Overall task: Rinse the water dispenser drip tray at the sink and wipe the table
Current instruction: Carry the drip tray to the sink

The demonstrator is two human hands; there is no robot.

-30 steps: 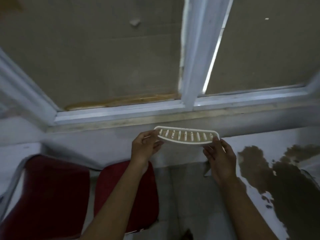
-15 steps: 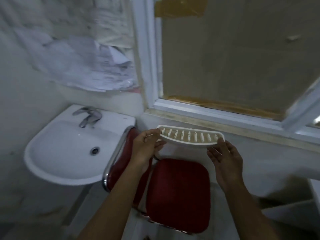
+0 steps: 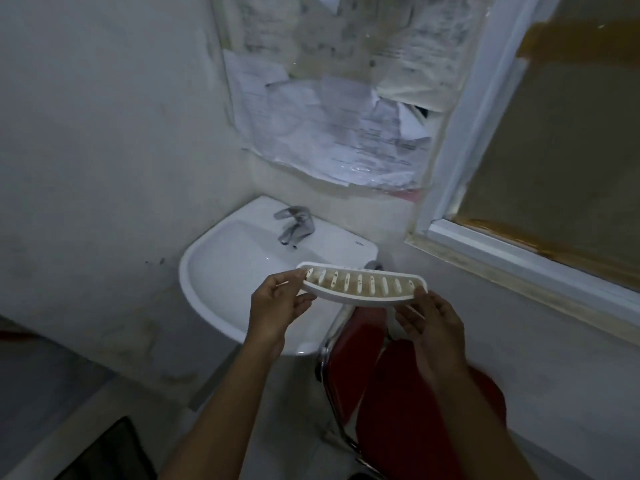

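I hold a white, curved, slotted drip tray [image 3: 363, 284] level in front of me. My left hand [image 3: 277, 308] pinches its left end and my right hand [image 3: 431, 322] grips its right end. The tray hangs over the near right rim of a white wall-mounted sink [image 3: 225, 268]. A chrome tap [image 3: 294, 225] stands at the back of the basin, and no water runs from it. The table is not in view.
Red chairs with chrome frames [image 3: 398, 382] stand right below the tray, beside the sink. A white-framed window [image 3: 485, 244] runs along the right wall. Crumpled papers under plastic [image 3: 346, 133] hang above the sink. A dark object [image 3: 104, 455] lies at bottom left.
My view has swung left from the window and chairs to the sink, which is now closer and centred. Both hands keep the same hold on the tray.
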